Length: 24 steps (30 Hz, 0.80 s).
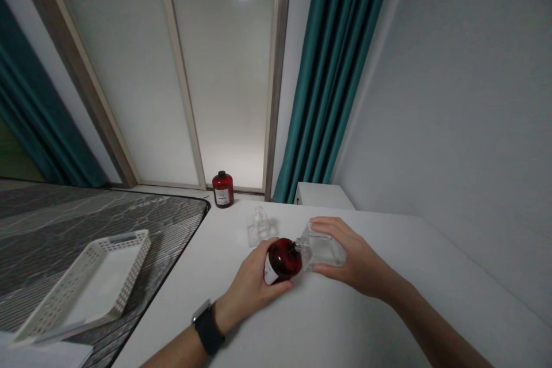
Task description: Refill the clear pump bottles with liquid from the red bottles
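My left hand (pixel 259 273) is wrapped round a dark red bottle (pixel 285 260) with a white label, its neck tilted to the right. In my right hand (pixel 349 253) is a clear glass bottle (pixel 321 248), tipped on its side. The two bottle necks meet, the clear one pointing left at the red one's dark mouth. Liquid between them cannot be made out. Just beyond my left hand, a second clear bottle (pixel 259 230) stands on the white table (pixel 345 328). Farther back is another red bottle (pixel 222 191) with a black cap and a white label.
A white perforated basket (pixel 118 293) lies on a grey patterned surface (pixel 172 213) to the left, with white paper (pixel 52 353) near it. Behind the table are a white cabinet (pixel 325 195), a teal curtain (pixel 332 80) and frosted door panels (pixel 228 98). A wall (pixel 466 98) bounds the right side.
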{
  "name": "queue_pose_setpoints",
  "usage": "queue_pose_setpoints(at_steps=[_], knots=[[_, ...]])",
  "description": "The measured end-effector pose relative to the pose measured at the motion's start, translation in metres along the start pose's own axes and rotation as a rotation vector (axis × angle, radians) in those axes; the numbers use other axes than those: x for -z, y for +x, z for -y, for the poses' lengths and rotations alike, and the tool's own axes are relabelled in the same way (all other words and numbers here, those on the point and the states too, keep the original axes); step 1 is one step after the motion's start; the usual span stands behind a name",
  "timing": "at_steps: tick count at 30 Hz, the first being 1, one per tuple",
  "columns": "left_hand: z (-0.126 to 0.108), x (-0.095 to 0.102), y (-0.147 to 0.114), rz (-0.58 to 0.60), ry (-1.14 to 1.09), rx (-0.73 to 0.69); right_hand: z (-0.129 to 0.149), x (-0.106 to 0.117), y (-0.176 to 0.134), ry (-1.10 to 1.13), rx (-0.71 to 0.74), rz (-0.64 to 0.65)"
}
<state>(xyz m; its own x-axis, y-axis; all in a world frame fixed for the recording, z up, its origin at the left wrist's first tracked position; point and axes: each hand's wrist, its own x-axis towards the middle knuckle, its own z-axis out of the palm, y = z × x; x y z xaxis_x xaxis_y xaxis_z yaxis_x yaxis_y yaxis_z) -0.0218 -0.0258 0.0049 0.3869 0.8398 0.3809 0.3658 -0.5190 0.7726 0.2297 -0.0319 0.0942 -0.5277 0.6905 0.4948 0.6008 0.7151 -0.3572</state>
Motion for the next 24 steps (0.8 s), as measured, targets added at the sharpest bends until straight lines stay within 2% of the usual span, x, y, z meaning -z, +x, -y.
queue_pose_setpoints(at_steps=[24], knots=[[0.0017, -0.0023, -0.0007, -0.019, -0.018, 0.0, 0.0016, 0.0025, 0.0028, 0.002, 0.001, 0.023]])
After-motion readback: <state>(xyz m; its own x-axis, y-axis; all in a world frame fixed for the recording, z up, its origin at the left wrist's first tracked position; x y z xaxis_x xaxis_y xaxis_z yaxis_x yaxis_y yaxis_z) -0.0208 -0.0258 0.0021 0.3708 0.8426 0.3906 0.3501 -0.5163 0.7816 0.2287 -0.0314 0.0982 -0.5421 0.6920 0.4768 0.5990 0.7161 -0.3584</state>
